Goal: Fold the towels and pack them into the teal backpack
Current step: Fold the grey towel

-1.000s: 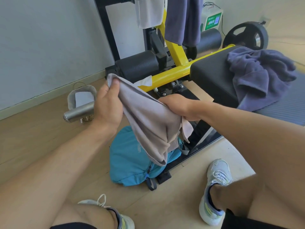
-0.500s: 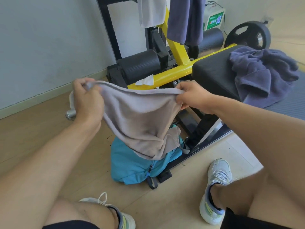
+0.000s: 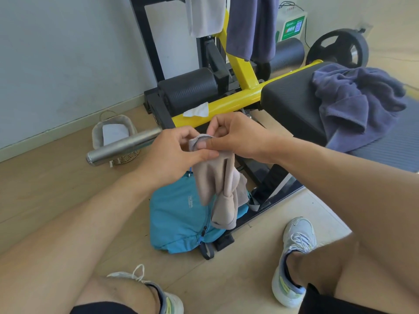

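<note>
Pinching the top corners of a beige towel (image 3: pixel 221 189) together, the fingers (image 3: pixel 204 145) of the left hand (image 3: pixel 172 152) and the right hand (image 3: pixel 235 137) meet close above the floor, both gripping the cloth, which hangs doubled in loose folds. Directly beneath it the teal backpack (image 3: pixel 181 218) lies on the wooden floor (image 3: pixel 45 189) against the base of a yellow-framed weight bench (image 3: pixel 238 98). A crumpled purple towel (image 3: pixel 356 103) rests on the bench's black pad, and a wicker basket (image 3: pixel 113 137) sits by the wall.
</note>
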Demonstrator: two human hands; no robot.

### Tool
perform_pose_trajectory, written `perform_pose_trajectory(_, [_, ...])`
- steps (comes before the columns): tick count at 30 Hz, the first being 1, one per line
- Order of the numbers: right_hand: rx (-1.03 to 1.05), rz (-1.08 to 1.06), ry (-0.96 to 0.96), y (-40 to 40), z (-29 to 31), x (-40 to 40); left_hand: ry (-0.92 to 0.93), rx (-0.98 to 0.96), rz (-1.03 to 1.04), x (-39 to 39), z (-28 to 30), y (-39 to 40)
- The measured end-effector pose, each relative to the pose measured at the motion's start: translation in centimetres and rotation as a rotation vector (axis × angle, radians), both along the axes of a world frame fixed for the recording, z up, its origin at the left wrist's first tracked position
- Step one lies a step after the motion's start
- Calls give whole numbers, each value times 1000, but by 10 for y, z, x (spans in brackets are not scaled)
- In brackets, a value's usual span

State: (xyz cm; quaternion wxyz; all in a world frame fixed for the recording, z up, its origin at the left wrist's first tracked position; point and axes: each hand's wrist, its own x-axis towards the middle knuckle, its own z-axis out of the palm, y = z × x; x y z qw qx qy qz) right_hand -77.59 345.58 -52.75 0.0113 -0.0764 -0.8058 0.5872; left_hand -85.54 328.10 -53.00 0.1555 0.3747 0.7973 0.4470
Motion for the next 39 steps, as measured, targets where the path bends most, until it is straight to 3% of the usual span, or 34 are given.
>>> perform_pose_trajectory(7, [-119, 76, -88, 10, -3, 3, 141, 91, 80, -6, 6, -2])
perform_pose_trajectory(12, [-22, 205, -324, 18, -17, 6, 100, 351, 390, -22, 8, -5])
perform_pose_trajectory(14, [104, 221, -457, 25, -23, 9, 29, 455, 555, -34, 8, -9])
perform_pose_trajectory(18, [631, 144, -644, 55, -41, 13, -11, 498, 834, -65, 2, -28])
perform_pose_trajectory(21, [777, 45, -760, 69, -50, 18, -67, 519, 919, -83, -6, -42])
perform_pose_trajectory(24, [639, 16, -761, 63, -46, 14, -98, 438, 850, -86, -16, -44])
perform_pose_trajectory(30, [150, 5, -343, 15, -17, -7, -179, 85, 401, -38, -22, -13])
perform_pose_trajectory(33, [-72, -5, -228, 1, -11, -12, -236, 69, 291, -16, -21, 2])
perform_pose_trajectory(39, [-242, -51, -141, -2, -7, -10, -397, 109, 145, -10, -15, 2])
